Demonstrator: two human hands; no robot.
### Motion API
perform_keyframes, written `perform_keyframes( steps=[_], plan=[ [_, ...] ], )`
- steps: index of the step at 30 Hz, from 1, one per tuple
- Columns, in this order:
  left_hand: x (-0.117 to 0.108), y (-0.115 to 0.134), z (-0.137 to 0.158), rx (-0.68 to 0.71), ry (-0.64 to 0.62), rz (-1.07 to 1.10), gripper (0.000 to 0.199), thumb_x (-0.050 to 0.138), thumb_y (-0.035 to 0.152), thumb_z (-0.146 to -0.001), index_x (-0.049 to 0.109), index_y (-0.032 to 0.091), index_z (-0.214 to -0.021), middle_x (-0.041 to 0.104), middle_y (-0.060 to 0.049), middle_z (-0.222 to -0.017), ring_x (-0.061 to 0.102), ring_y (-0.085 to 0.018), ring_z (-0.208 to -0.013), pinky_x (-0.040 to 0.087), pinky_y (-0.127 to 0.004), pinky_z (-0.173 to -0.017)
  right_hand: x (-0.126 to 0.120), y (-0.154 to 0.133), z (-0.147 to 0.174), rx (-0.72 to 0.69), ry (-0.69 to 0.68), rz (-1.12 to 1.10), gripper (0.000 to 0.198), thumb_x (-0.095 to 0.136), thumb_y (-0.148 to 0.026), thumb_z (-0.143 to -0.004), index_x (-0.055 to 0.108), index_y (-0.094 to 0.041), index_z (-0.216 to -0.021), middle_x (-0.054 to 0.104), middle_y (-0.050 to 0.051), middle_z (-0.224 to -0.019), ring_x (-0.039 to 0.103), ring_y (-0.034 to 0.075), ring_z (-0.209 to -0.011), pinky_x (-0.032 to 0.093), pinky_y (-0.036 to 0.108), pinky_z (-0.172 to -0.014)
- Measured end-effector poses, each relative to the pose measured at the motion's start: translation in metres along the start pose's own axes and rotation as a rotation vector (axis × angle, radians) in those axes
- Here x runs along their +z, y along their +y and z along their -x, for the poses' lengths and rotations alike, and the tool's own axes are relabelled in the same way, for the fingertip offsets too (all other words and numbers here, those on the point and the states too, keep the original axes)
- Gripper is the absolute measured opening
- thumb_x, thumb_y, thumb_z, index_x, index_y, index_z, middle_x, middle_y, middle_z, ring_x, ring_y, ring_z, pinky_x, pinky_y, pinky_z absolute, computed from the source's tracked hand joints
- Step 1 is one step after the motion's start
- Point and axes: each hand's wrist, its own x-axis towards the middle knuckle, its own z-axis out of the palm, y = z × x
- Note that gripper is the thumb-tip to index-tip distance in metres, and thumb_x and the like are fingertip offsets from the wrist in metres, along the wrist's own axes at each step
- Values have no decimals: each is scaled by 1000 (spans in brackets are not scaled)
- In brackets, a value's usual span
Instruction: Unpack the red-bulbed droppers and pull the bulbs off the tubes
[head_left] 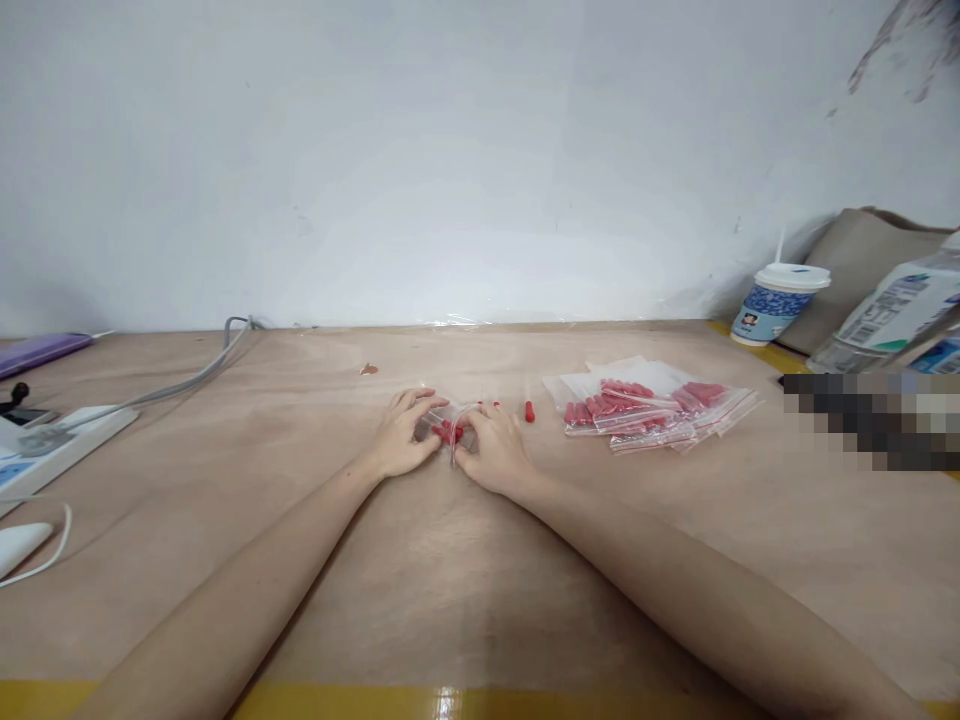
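Centrally, hands (406, 436) (496, 448) on clear plastic bag (453, 452), stubby red pieces (448, 432), wooden tabletop (442, 580)

Bright, even light across the wall (480, 160), glare flashing off the strip (397, 702) bottom centre, shadows hugging the arms (300, 565), pixelation blocking far right!

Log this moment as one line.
left hand: at clear bag | right hand: at bag's edge | between hands: red pieces | further right: loose red piece, filled bags
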Motion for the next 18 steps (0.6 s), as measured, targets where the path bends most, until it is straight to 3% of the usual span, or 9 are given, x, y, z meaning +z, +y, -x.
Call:
perform_keyframes(
  steps=[5, 11, 18],
  plan=[
    [1, -3, -1, 16, -140, 90, 44, 41, 16, -73, 50, 20, -117, 49, -4, -122, 47, -19, -111, 37, -34, -97, 3, 1, -1, -47, -2, -56, 13, 57, -23, -72, 60, -23, -85, 61, 0, -92, 50, 17, -90, 32, 32, -80],
    [-1, -3, -3, 31, -189, 83, 50, 39, 14, -70, 47, 19, -120, 49, -4, -124, 46, -19, -113, 35, -34, -98, 1, -11, -5, 86, -63, 96, 14, 56, -30, -75, 62, -20, -81, 61, 8, -88, 49, 23, -93, 36, 36, -79],
    [-2, -3, -4, 58, -257, -7, 56, 35, 15, -70, 42, 16, -125, 44, -7, -131, 36, -21, -123, 26, -40, -105, 1, -14, -7, 131, -72, 0, 19, 54, -19, -72, 57, -15, -90, 62, 12, -92, 54, 23, -91, 41, 35, -75]
  ],
)
